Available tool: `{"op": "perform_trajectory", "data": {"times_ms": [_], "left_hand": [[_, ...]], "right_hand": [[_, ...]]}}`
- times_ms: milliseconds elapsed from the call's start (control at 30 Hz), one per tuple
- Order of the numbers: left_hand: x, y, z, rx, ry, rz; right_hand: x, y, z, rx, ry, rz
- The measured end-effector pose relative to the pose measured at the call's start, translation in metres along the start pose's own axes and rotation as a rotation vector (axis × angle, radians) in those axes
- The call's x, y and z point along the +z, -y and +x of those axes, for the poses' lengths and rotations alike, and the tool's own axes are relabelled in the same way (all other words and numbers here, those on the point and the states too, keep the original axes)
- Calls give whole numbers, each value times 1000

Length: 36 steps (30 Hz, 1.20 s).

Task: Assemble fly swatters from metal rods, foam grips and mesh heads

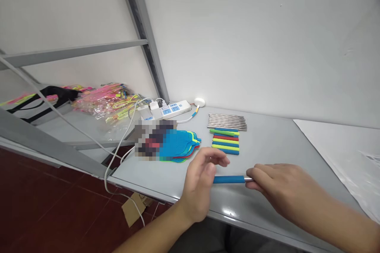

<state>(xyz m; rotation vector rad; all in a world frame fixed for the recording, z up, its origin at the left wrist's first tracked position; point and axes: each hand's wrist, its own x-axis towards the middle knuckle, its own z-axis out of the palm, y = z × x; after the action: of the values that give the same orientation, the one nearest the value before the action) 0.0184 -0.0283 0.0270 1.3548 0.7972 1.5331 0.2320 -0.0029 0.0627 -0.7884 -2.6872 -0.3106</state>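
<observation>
My right hand point(279, 184) pinches a metal rod point(248, 179) whose far end wears a blue tubular grip point(229, 179). The rod lies nearly level, just above the tabletop. At the left end of the grip is my left hand point(199, 184), its fingers curved and apart with the palm facing the grip's end. Whether the palm touches that end I cannot tell. Beyond the hands lie several coloured grips point(225, 143) in blue, yellow, red and green. Behind them is a row of bare metal rods point(227, 121). Perforated blue fly swatter heads point(181, 144) are stacked to the left.
The grey table point(267, 142) meets a white wall. A power strip point(170, 109) with plugs and white cables stands at the back left, near a metal frame post point(148, 47). Bagged colourful items point(103, 101) fill the left shelf. White sheeting point(341, 146) covers the right side.
</observation>
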Motion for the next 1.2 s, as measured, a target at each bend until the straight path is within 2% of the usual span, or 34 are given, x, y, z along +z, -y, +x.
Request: {"op": "perform_trajectory", "data": {"times_ms": [67,133,267,333,633,900,967,1067,1133,1200], "left_hand": [[-8,1,-2,-39,-93,-2],[-18,2,-9,-80,-123,55],[-37,2,-29,-128,80,264],[-43,0,-37,-124,138,282],[-48,2,-49,-60,138,172],[-51,10,-56,-5,50,308],[-58,2,-50,-7,105,400],[-64,-23,-37,-52,273,659],[-62,-42,-31,-63,340,871],[-57,-54,-29,-110,390,975]], "right_hand": [[2,-4,-1,39,3,57],[5,-5,-3,65,1,101],[9,-2,-2,54,2,173],[9,0,0,58,12,204],[6,3,4,85,224,334],[9,6,13,35,210,326],[8,2,18,7,213,316],[7,1,27,-51,219,300],[6,7,36,-89,229,288],[7,17,48,-123,241,281]]}}
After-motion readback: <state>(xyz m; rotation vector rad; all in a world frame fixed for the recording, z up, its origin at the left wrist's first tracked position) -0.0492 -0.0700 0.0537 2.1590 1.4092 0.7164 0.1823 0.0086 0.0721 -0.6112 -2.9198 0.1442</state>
